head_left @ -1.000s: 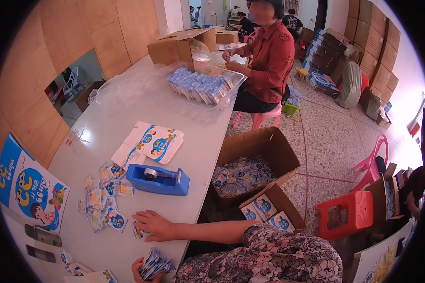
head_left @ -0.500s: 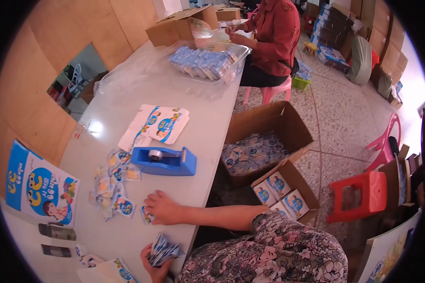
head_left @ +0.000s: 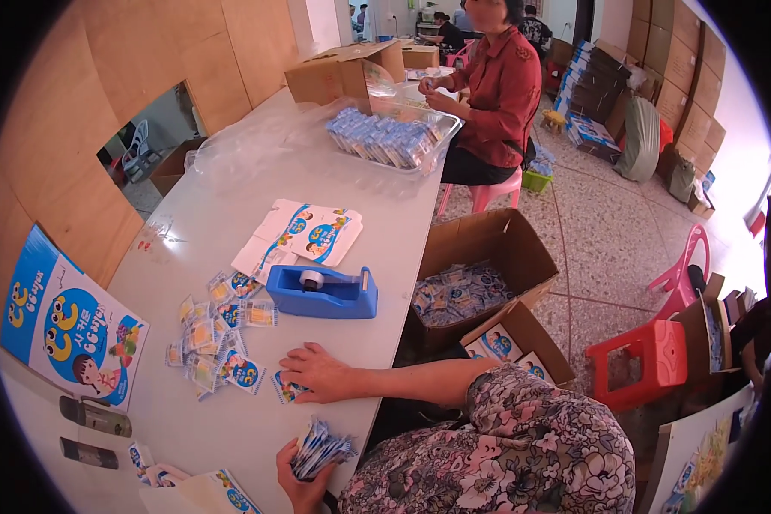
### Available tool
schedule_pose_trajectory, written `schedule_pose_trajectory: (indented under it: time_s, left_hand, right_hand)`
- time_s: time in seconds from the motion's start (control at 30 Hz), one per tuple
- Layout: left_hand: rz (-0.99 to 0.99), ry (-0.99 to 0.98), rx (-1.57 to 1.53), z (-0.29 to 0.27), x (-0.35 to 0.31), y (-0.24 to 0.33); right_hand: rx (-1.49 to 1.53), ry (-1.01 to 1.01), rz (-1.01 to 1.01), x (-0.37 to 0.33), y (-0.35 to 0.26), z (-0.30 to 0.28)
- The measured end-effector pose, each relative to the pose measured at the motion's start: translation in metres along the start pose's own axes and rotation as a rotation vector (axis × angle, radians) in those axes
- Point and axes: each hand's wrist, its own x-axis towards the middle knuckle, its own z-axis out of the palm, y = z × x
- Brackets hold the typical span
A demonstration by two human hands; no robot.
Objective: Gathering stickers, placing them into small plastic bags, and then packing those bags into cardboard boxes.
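Observation:
My left hand (head_left: pixel 298 480) is closed around a bundle of small printed sachets (head_left: pixel 319 450), held upright near the table's front edge. My right hand (head_left: pixel 321 375) lies low on the table, its fingers partly spread over a single blue-and-white sachet (head_left: pixel 284 387) that sticks out beside the fingertips. Just beyond it spreads a loose pile of sachets (head_left: pixel 204 334), some showing yellowish contents. A blue tape dispenser (head_left: pixel 321 295) stands past my right hand. Behind the dispenser lie flattened white printed cartons (head_left: pixel 304 233).
A clear plastic tray (head_left: pixel 403 171) of sachet bundles stands at the far end, near a seated person in red (head_left: pixel 501 86). Beside the table are an open carton of sachets (head_left: pixel 522 231), a carton of printed boxes (head_left: pixel 540 334) and a red stool (head_left: pixel 638 364). A printed bag (head_left: pixel 77 325) leans at left.
The view has shifted, so the table and its things appear farther right. My left hand still holds the bundle; my right hand stays over the same sachet.

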Motion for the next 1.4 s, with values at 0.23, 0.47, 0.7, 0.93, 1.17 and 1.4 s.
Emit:
schedule_pose_trajectory:
  time_s: [0.23, 0.47, 0.7, 0.93, 1.17, 1.4]
  left_hand:
    - [-0.056, 0.018, 0.107, -0.001, -0.005, 0.008]
    - [0.000, 0.003, 0.108, 0.000, -0.004, 0.006]
    - [-0.076, 0.088, 0.076, 0.002, -0.007, 0.008]
    - [0.087, 0.161, 0.143, 0.003, -0.008, -0.007]
    - [0.100, 0.142, 0.191, 0.000, -0.001, 0.009]
    - [-0.048, 0.173, 0.246, 0.003, 0.024, 0.025]
  right_hand:
    - [0.022, -0.011, -0.002, -0.002, 0.002, 0.003]
    - [0.057, -0.069, 0.021, 0.000, 0.007, 0.001]
    - [0.655, -0.137, -0.148, -0.031, -0.040, -0.021]
    - [0.749, -0.424, -0.166, -0.035, -0.050, -0.014]
    - [0.675, -0.289, -0.314, -0.027, -0.057, -0.020]
    - [0.592, -0.333, -0.420, -0.006, -0.032, -0.022]
